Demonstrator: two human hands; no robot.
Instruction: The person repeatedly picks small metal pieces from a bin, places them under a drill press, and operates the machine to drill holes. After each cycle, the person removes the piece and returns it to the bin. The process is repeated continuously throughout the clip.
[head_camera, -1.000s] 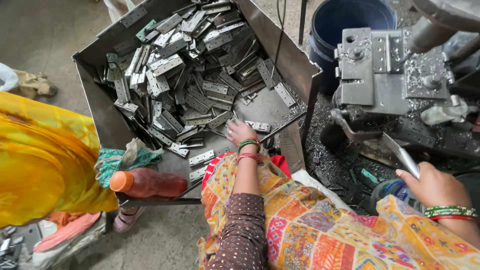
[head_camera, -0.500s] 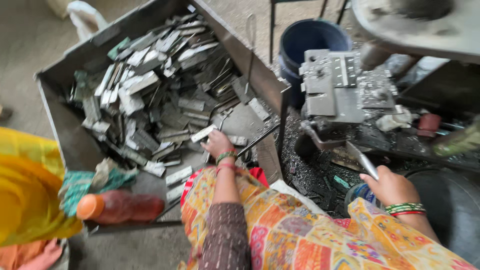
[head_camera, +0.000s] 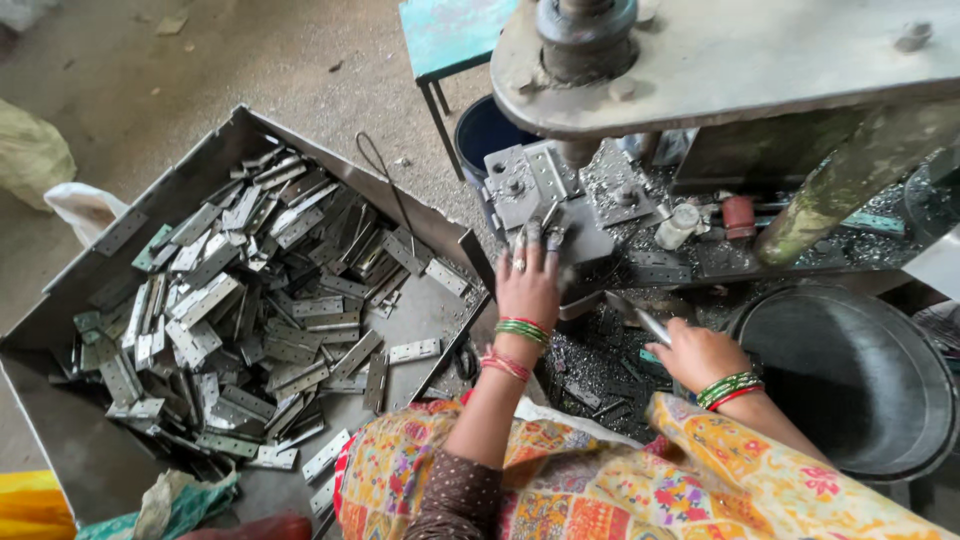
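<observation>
Concrete floor (head_camera: 250, 70) bears metal tray (head_camera: 70, 440), black tub (head_camera: 860, 380).
</observation>
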